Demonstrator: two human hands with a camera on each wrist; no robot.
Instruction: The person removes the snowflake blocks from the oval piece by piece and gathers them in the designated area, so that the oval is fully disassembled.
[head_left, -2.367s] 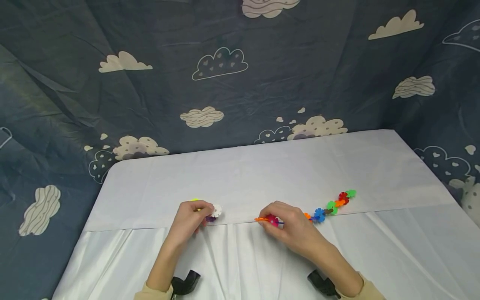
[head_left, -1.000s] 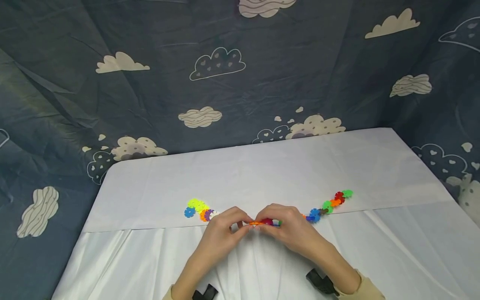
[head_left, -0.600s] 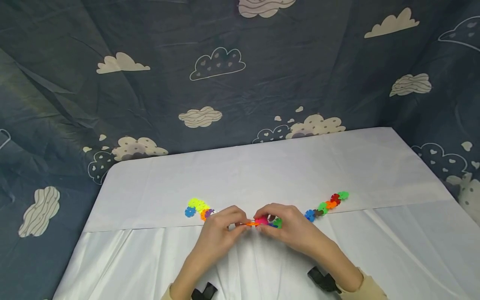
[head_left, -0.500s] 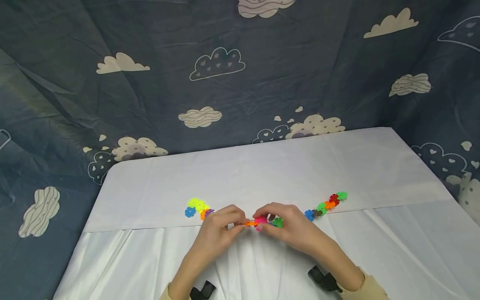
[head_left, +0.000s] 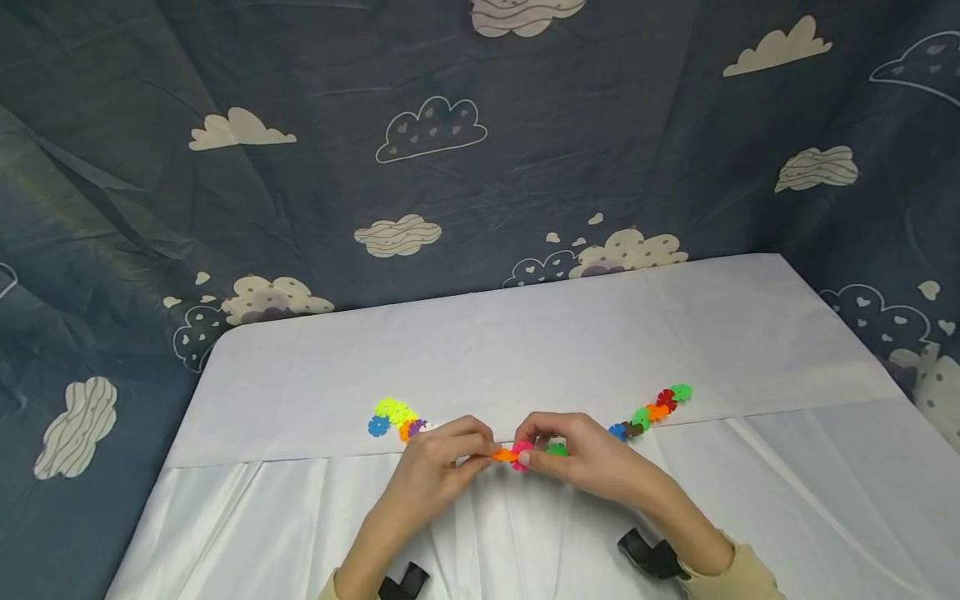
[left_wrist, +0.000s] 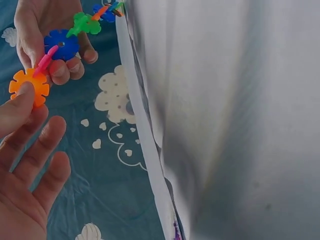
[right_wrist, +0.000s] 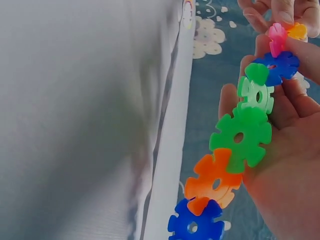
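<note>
My left hand (head_left: 438, 462) pinches an orange snowflake disc (left_wrist: 41, 89) between thumb and fingers. That disc joins a pink one (right_wrist: 277, 40), seen edge-on in the left wrist view. Beyond the pink comes a blue disc (right_wrist: 282, 67), where my right hand (head_left: 588, 457) holds the chain with thumb and fingers. Green discs (right_wrist: 240, 137), an orange disc (right_wrist: 212, 182) and another blue disc (right_wrist: 195, 220) continue the chain across the right palm. In the head view its far end trails on the table to a light green disc (head_left: 681, 392). The right hand hides the chain's middle.
Left of the hands lie yellow (head_left: 396, 409), blue (head_left: 378, 426), orange and purple discs, close together, with a white one partly behind the left hand. A white cloth covers the table (head_left: 480, 358). Behind it hangs a dark cloud-patterned curtain (head_left: 315, 192).
My left hand has left the white disc at the left group and come right to pinch the orange disc. The right hand's chain has slid slightly left, and the pink disc shows more of its face.
</note>
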